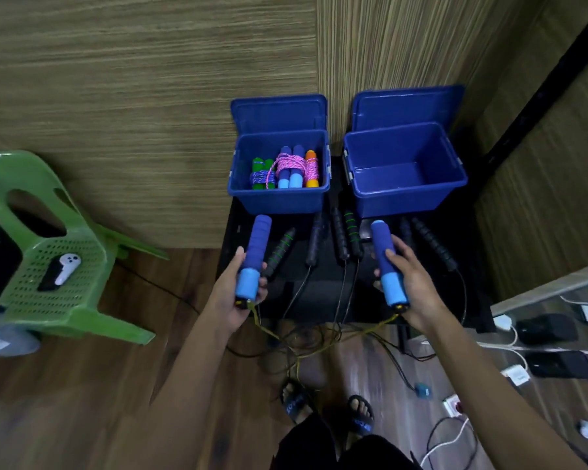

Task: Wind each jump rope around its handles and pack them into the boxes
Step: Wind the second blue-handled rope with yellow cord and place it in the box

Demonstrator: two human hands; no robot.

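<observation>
Evidently the winding of one more rope is only about to start: the left hand (236, 293) is wrapped round the light-blue end of one blue foam handle (256, 252), and the right hand (408, 286) grips the matching handle (386, 262), the two held well apart above the black table (231, 232). Their yellow cord (323, 347) hangs slack from both handle ends down toward the floor, unwound. By my reading, the next move calls for bringing the two handles side by side into one hand, then looping the cord around them with the other before it goes into a box. The left blue box (279, 198) already holds three wound ropes; the right blue box (404, 195) holds none, and both lids are up. Several black-handled ropes (340, 237) lie on the table awaiting their turn. As for writing, the sandals (294, 403) carry white lettering, too blurred to read; nothing else bears a legible label.
</observation>
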